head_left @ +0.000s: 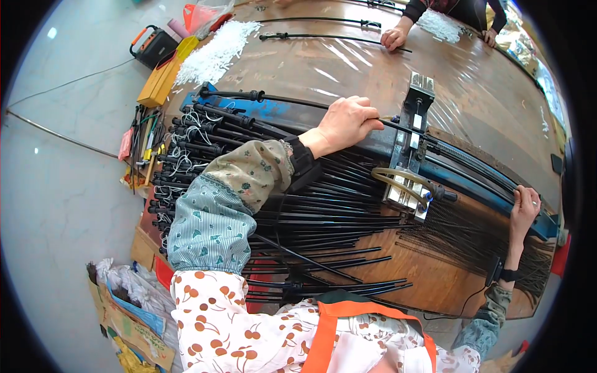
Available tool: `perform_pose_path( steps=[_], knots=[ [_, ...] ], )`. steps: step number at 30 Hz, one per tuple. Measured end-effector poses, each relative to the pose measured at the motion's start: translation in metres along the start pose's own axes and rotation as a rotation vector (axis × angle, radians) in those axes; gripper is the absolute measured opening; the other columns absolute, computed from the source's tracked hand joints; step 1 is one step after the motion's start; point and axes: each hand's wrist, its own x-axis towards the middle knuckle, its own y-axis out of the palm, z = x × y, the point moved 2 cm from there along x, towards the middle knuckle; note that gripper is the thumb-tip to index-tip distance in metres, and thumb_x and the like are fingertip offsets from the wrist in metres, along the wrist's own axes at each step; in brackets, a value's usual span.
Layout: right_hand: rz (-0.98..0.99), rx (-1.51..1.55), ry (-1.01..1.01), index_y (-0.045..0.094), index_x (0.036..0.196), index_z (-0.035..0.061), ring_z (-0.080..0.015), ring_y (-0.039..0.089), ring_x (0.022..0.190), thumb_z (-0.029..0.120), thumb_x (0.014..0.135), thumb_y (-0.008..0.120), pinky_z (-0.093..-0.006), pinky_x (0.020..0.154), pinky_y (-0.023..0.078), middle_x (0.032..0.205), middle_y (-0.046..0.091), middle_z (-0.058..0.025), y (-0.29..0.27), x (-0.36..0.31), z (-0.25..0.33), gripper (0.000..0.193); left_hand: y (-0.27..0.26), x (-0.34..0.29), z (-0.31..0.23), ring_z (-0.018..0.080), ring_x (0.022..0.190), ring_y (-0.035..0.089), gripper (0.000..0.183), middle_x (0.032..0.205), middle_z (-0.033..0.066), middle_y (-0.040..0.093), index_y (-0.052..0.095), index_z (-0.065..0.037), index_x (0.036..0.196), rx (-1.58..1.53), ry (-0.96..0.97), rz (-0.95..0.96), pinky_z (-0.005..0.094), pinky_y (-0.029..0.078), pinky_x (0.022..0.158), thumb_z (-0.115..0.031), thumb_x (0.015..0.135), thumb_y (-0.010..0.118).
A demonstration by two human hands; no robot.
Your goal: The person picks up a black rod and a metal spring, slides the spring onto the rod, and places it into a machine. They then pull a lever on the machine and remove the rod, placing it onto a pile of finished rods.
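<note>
My left hand (351, 124) is closed round a long black cable (292, 101). Thick black fittings sit on the cable's left end, and its right side runs into a metal clamp fixture (410, 133) with silver blocks. Beyond the fixture, a blue rail (466, 174) slopes down to the right, with long thin dark strands (479, 163) along it, one ribbed like a coil spring. At the rail's far right end my right hand (526, 205) pinches one such strand; its tip is hidden by the fingers. Many similar black cables (317, 205) lie fanned under my left arm, with white ties (196, 127) at their fittings.
Dark coil springs (460, 242) are spread on the wooden board at right. A yellow bin (163, 81), a pile of white pieces (217, 53) and tools (146, 143) lie at left. Across the table another person's hand (393, 38) touches a black cable (329, 37).
</note>
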Motion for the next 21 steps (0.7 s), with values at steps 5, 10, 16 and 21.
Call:
perform_pose_path(
  steps=[5,10,16,21],
  knots=[
    [0.005,0.001,-0.185,0.063,0.131,0.0042,-0.029,0.052,0.132,0.005,0.094,0.062,-0.0427,0.114,0.03,0.132,0.064,-0.0116,-0.029,0.011,0.113,0.037,0.002,0.005,-0.001,0.0321,0.08,0.067,0.024,0.079,0.0092,0.065,0.068,-0.008,0.085,0.033,0.046,0.042,0.0432,0.053,0.068,-0.032,0.09,0.068],
    [0.001,0.189,-0.302,0.067,0.121,0.0058,-0.0281,0.056,0.126,0.01,0.091,0.067,-0.0452,0.109,0.033,0.12,0.07,-0.0075,-0.044,-0.007,0.177,0.03,0.018,0.009,-0.001,0.0395,0.074,0.067,0.022,0.077,0.0166,0.067,0.059,-0.009,0.084,0.216,-0.036,0.181,0.0504,0.051,0.06,-0.027,0.096,0.06],
    [0.014,0.358,-0.226,0.067,0.119,0.0056,-0.0256,0.061,0.103,0.013,0.086,0.071,-0.0414,0.094,0.038,0.104,0.071,-0.0059,-0.043,-0.011,0.196,0.034,0.005,0.009,-0.012,0.0366,0.074,0.067,0.023,0.077,0.0133,0.068,0.059,-0.01,0.083,0.204,-0.036,0.164,0.0484,0.051,0.061,-0.029,0.095,0.061],
    [0.104,0.546,-0.176,0.066,0.112,0.0018,-0.0282,0.06,0.094,0.009,0.086,0.07,-0.0392,0.087,0.042,0.092,0.065,-0.0097,-0.016,-0.003,0.212,0.027,0.009,0.008,-0.011,0.0357,0.072,0.064,0.024,0.075,0.0108,0.066,0.057,-0.01,0.082,0.207,-0.018,0.144,0.0452,0.048,0.062,-0.029,0.095,0.06]
  ],
)
